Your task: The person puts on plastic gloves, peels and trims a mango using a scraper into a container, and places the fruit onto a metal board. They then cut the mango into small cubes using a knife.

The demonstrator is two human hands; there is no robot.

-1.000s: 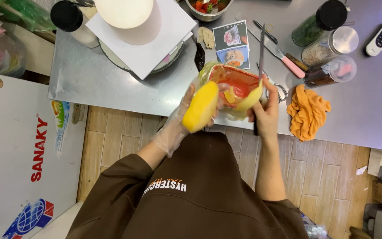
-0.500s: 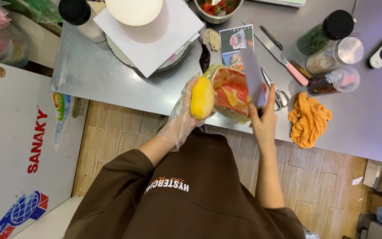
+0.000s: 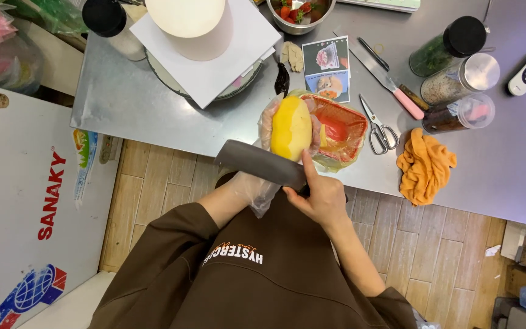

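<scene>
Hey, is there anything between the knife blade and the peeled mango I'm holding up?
Nothing visible. The left hand, in a clear glove, holds the peeled mango upright above the counter edge, and the right hand holds the knife with its blade right at the mango's lower end. Only the glove wraps the fruit's far side.

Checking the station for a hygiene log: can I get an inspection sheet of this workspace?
Surface: steel table, bare in places.
Job's things: peeled yellow mango; broad knife; lined red basket.
Clutter: scissors, orange cloth, pink-handled knife, three jars, photo cards, strawberry bowl, cake on turntable.
Hands: gloved left hand holds mango; bare right hand holds knife.
Cables: nothing seen.
Surroundings: wood-look floor, white chest freezer.
</scene>
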